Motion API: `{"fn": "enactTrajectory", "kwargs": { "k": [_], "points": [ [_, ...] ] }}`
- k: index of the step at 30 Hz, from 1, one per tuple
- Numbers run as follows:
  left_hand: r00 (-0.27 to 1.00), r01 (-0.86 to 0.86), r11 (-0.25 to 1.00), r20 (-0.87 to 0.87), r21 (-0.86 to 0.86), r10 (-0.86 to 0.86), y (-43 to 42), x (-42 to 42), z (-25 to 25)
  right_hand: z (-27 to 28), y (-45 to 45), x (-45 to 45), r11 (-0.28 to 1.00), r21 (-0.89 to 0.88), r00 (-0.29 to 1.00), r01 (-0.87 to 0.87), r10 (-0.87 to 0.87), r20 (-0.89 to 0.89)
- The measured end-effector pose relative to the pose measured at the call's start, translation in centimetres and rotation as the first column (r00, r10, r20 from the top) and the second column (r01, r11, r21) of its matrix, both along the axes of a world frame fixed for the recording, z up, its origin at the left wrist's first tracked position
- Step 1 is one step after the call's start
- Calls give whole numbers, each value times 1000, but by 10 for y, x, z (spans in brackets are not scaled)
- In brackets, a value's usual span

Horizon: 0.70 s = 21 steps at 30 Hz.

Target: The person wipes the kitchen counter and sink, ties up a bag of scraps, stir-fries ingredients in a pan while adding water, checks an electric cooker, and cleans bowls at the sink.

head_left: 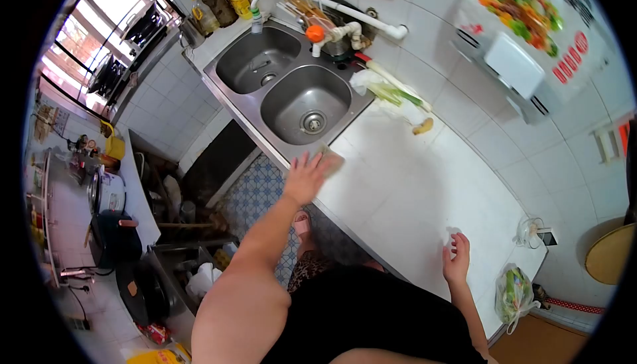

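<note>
My left hand (pixel 306 178) lies at the counter's front edge, beside the near corner of the steel double sink (pixel 358 102). Its fingers press on a greyish cleaning cloth (pixel 333 164), which shows past the fingertips. Further right, my right hand (pixel 456 259) is over the white countertop (pixel 398 185), its fingers loosely curled and apart, with no held object visible. Both sink basins show bare steel and a drain.
Leeks (pixel 398 92) and a piece of ginger (pixel 423 126) lie behind the sink. A bag of green vegetables (pixel 515 294) sits at the counter's right end, near a glass jar (pixel 529 233). White pipes (pixel 332 9) run above the sink. Left stands a rice cooker (pixel 108 191).
</note>
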<state>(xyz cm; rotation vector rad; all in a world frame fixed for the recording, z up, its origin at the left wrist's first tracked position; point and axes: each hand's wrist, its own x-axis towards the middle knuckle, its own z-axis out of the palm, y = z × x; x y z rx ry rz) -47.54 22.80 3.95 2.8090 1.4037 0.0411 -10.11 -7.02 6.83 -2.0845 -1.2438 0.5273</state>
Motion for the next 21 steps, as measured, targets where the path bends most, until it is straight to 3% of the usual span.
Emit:
{"fn": "enactTrajectory", "kwargs": {
  "k": [3,7,9,10,12,14,15,17,19,21],
  "points": [
    [987,102,994,119,35,-106,63,-48,-9,-9,30,-43,1000,-18,1000,-15,16,12],
    [994,-94,988,-62,-124,87,161,-107,-17,4,81,-125,999,-44,1000,-3,3,7],
    [920,-226,929,249,-293,303,195,-108,-6,28,112,-170,998,-65,1000,-13,13,-6],
    [792,-121,991,608,59,60,203,-98,-15,33,118,-187,997,-68,1000,-29,29,4],
    [815,-4,993,576,120,-67,219,-49,-10,31,135,-209,995,-62,997,-74,76,21],
    [804,144,974,595,-177,-10,229,4,8,40,148,-226,994,-86,997,-70,73,28],
    [820,282,959,520,-1,-241,237,32,-9,45,153,-233,992,-101,997,-72,76,33],
    [850,316,943,473,-107,-232,225,72,2,58,160,-239,990,-132,999,-43,47,22],
    [815,433,856,529,-283,-237,214,98,-65,59,166,-240,989,-144,999,-36,40,28],
    [783,510,835,514,-206,-351,188,76,-69,59,162,-236,988,-146,997,-40,49,58]
  ]
}}
